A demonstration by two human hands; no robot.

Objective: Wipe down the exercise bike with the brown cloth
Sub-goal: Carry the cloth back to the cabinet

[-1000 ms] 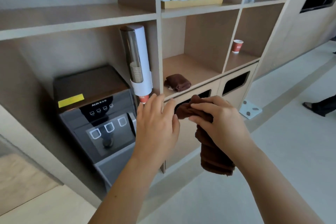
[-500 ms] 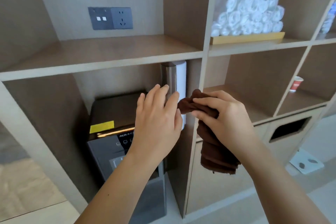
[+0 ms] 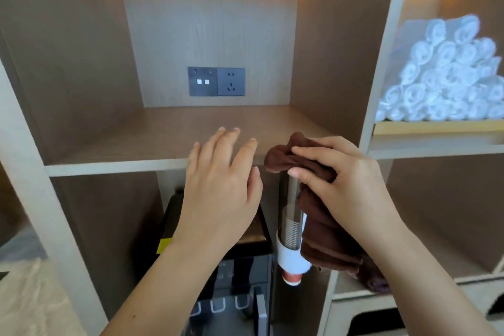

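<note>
My right hand (image 3: 346, 185) grips the brown cloth (image 3: 324, 229) in front of a wooden shelf unit. The cloth's top is bunched under my fingers and the rest hangs down below my palm. My left hand (image 3: 221, 188) is held flat beside it, fingers straight and slightly spread, a small gap from the cloth, holding nothing. No exercise bike is in view.
The shelf board (image 3: 174, 139) lies just behind my hands. A cup dispenser (image 3: 291, 234) hangs behind the cloth above a dark water dispenser (image 3: 234, 289). Rolled white towels (image 3: 447, 76) are stacked at right. A wall socket (image 3: 216, 81) is on the back panel.
The view has tilted upward, so the shelves sank in frame and the upper compartment with the socket fills the view. Both hands keep their pose, the right still gripping the cloth.
</note>
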